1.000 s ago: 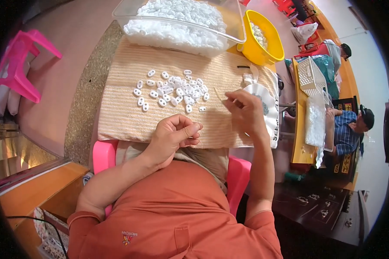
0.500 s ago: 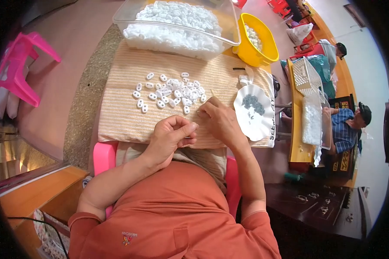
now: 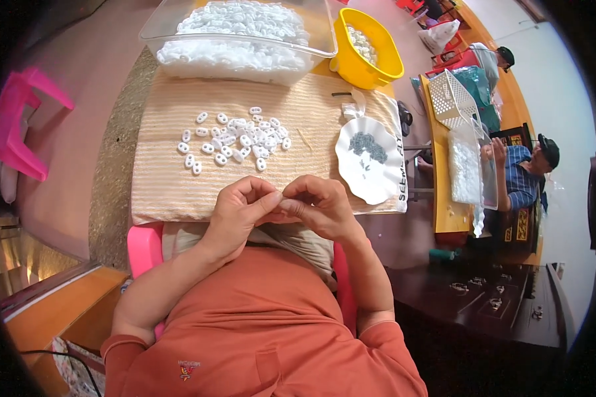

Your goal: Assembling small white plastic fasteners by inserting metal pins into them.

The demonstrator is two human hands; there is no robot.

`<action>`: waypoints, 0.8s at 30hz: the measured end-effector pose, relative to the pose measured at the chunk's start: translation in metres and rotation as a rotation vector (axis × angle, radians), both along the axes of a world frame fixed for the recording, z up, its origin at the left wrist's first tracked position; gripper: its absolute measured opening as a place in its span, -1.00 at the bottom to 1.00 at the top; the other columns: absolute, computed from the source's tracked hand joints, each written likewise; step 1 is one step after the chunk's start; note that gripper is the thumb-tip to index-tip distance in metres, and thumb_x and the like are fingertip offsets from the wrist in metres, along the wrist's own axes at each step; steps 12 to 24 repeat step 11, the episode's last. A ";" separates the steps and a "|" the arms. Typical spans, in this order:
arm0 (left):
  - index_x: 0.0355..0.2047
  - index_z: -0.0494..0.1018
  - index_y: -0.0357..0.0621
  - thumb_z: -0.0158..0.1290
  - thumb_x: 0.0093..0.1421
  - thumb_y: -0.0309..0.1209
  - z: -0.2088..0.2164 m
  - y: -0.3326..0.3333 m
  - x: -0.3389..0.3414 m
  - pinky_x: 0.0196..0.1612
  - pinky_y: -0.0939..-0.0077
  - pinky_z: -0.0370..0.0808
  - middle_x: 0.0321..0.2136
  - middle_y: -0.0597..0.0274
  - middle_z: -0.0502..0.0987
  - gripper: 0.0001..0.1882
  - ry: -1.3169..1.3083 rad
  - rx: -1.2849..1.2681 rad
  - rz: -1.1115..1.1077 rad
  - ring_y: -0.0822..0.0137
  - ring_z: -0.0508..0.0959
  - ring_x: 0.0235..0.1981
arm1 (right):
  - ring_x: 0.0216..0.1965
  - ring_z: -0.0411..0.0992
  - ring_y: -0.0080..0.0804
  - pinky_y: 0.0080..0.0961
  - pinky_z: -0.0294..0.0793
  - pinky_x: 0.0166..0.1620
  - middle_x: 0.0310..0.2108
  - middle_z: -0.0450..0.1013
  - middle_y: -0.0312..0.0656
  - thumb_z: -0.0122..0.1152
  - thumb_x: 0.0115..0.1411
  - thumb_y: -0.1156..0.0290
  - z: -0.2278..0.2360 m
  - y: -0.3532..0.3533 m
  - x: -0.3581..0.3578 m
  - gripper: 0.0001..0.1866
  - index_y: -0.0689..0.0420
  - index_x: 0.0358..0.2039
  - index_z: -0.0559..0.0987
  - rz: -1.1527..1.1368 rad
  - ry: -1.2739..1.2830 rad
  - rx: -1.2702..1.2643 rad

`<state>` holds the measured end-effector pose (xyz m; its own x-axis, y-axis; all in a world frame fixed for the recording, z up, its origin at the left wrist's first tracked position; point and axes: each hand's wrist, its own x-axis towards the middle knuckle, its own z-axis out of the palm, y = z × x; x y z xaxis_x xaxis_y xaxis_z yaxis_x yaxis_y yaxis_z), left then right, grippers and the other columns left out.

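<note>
My left hand [image 3: 240, 215] and my right hand [image 3: 321, 206] meet above the near edge of the striped cloth, thumbs and fingertips pinched together. Whatever sits between the fingertips is hidden or too small to name. Beyond them lies a loose pile of small white oval pieces [image 3: 245, 141], each with two dark holes. A thin yellowish stick [image 3: 304, 139] rests on the cloth right of the pile. Farther right, a white wavy-rimmed plate [image 3: 377, 185] carries a heap of tiny dark grey bits [image 3: 366, 145].
At the back stands a clear plastic bin [image 3: 238, 68] full of white pieces, beside a yellow basin [image 3: 391, 69] holding pale pieces. To the right, a co-worker in a blue shirt [image 3: 520, 175] sits at another table. A pink stool [image 3: 30, 122] stands at left.
My right hand has left the cloth near the plate and come left and nearer, meeting my left hand. The whole view has shifted slightly. The co-worker's hands are raised now.
</note>
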<state>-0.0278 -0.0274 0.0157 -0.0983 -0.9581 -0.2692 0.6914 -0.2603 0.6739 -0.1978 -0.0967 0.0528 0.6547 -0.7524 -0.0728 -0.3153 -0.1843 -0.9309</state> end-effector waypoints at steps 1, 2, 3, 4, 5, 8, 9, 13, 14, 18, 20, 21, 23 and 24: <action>-0.27 0.40 -0.21 0.03 0.23 -0.51 0.001 0.000 -0.001 -0.21 0.55 0.60 -0.36 0.27 0.52 -0.92 0.018 0.000 -0.012 0.46 0.56 -0.33 | -0.43 0.47 -0.64 -0.70 0.48 -0.38 -0.48 0.50 -0.25 0.26 0.12 0.57 -0.004 0.001 -0.001 -0.90 0.29 -0.39 0.51 -0.008 -0.058 0.011; -0.27 0.40 -0.21 0.03 0.23 -0.51 0.002 0.000 -0.001 -0.21 0.55 0.60 -0.36 0.27 0.52 -0.92 0.018 -0.002 -0.015 0.46 0.56 -0.33 | -0.43 0.48 -0.63 -0.70 0.48 -0.38 -0.48 0.50 -0.23 0.25 0.12 0.58 -0.006 0.001 -0.003 -0.91 0.30 -0.39 0.51 -0.016 -0.117 0.022; -0.27 0.40 -0.21 0.03 0.23 -0.52 0.003 0.000 -0.001 -0.21 0.55 0.60 -0.36 0.27 0.52 -0.92 0.037 -0.009 -0.026 0.46 0.56 -0.33 | -0.43 0.48 -0.63 -0.70 0.48 -0.38 -0.48 0.50 -0.23 0.25 0.12 0.58 -0.008 0.002 -0.004 -0.91 0.30 -0.39 0.51 -0.018 -0.116 0.020; -0.26 0.40 -0.22 0.03 0.23 -0.53 0.004 0.000 -0.001 -0.21 0.56 0.60 -0.36 0.26 0.52 -0.91 0.057 -0.017 -0.037 0.46 0.56 -0.33 | -0.43 0.48 -0.61 -0.69 0.49 -0.38 -0.47 0.50 -0.23 0.24 0.12 0.60 -0.009 0.003 -0.006 -0.92 0.29 -0.40 0.51 -0.015 -0.129 0.009; -0.26 0.40 -0.22 0.03 0.23 -0.53 0.005 -0.001 0.000 -0.21 0.56 0.60 -0.36 0.26 0.52 -0.91 0.058 -0.018 -0.040 0.46 0.56 -0.33 | -0.42 0.49 -0.60 -0.68 0.50 -0.38 -0.47 0.50 -0.23 0.23 0.12 0.61 -0.010 0.004 -0.007 -0.93 0.29 -0.40 0.50 -0.013 -0.141 -0.002; -0.23 0.41 -0.23 0.03 0.22 -0.54 0.007 -0.001 0.002 -0.22 0.54 0.60 -0.36 0.26 0.52 -0.89 0.016 0.009 -0.146 0.45 0.56 -0.34 | -0.39 0.52 -0.55 -0.67 0.51 -0.35 -0.44 0.51 -0.22 0.22 0.12 0.63 -0.003 0.007 -0.011 -0.95 0.27 -0.40 0.51 -0.015 -0.165 0.025; -0.21 0.41 -0.23 0.03 0.22 -0.54 0.006 0.001 0.001 -0.22 0.54 0.60 -0.36 0.25 0.52 -0.87 0.015 0.005 -0.148 0.44 0.57 -0.34 | -0.39 0.52 -0.55 -0.67 0.51 -0.35 -0.44 0.51 -0.22 0.22 0.12 0.63 -0.002 0.006 -0.015 -0.95 0.27 -0.40 0.51 -0.013 -0.164 0.026; -0.19 0.42 -0.23 0.04 0.21 -0.54 0.004 0.004 0.000 -0.23 0.53 0.61 -0.35 0.24 0.52 -0.85 0.017 0.000 -0.151 0.44 0.57 -0.33 | -0.30 0.52 -0.52 -0.61 0.51 -0.25 -0.41 0.52 -0.19 0.23 0.13 0.60 -0.001 0.001 -0.033 -0.95 0.24 -0.40 0.52 -0.082 -0.003 -0.187; -0.19 0.42 -0.23 0.04 0.21 -0.54 0.004 0.004 0.000 -0.23 0.53 0.61 -0.35 0.24 0.52 -0.85 0.017 0.000 -0.151 0.44 0.57 -0.33 | -0.30 0.52 -0.52 -0.61 0.51 -0.25 -0.41 0.52 -0.19 0.23 0.13 0.60 -0.001 0.001 -0.033 -0.95 0.24 -0.40 0.52 -0.082 -0.003 -0.187; -0.19 0.42 -0.23 0.04 0.21 -0.54 0.004 0.004 0.000 -0.23 0.53 0.61 -0.35 0.24 0.52 -0.85 0.017 0.000 -0.151 0.44 0.57 -0.33 | -0.30 0.52 -0.52 -0.61 0.51 -0.25 -0.41 0.52 -0.19 0.23 0.13 0.60 -0.001 0.001 -0.033 -0.95 0.24 -0.40 0.52 -0.082 -0.003 -0.187; -0.19 0.42 -0.23 0.04 0.21 -0.54 0.004 0.004 0.000 -0.23 0.53 0.61 -0.35 0.24 0.52 -0.85 0.017 0.000 -0.151 0.44 0.57 -0.33 | -0.30 0.52 -0.52 -0.61 0.51 -0.25 -0.41 0.52 -0.19 0.23 0.13 0.60 -0.001 0.001 -0.033 -0.95 0.24 -0.40 0.52 -0.082 -0.003 -0.187; -0.19 0.42 -0.23 0.04 0.21 -0.54 0.004 0.004 0.000 -0.23 0.53 0.61 -0.35 0.24 0.52 -0.85 0.017 0.000 -0.151 0.44 0.57 -0.33 | -0.30 0.52 -0.52 -0.61 0.51 -0.25 -0.41 0.52 -0.19 0.23 0.13 0.60 -0.001 0.001 -0.033 -0.95 0.24 -0.40 0.52 -0.082 -0.003 -0.187; -0.19 0.42 -0.23 0.04 0.21 -0.54 0.004 0.004 0.000 -0.23 0.53 0.61 -0.35 0.24 0.52 -0.85 0.017 0.000 -0.151 0.44 0.57 -0.33 | -0.30 0.52 -0.52 -0.61 0.51 -0.25 -0.41 0.52 -0.19 0.23 0.13 0.60 -0.001 0.001 -0.033 -0.95 0.24 -0.40 0.52 -0.082 -0.003 -0.187; -0.19 0.42 -0.23 0.04 0.21 -0.54 0.004 0.004 0.000 -0.23 0.53 0.61 -0.35 0.24 0.52 -0.85 0.017 0.000 -0.151 0.44 0.57 -0.33 | -0.30 0.52 -0.52 -0.61 0.51 -0.25 -0.41 0.52 -0.19 0.23 0.13 0.60 -0.001 0.001 -0.033 -0.95 0.24 -0.40 0.52 -0.082 -0.003 -0.187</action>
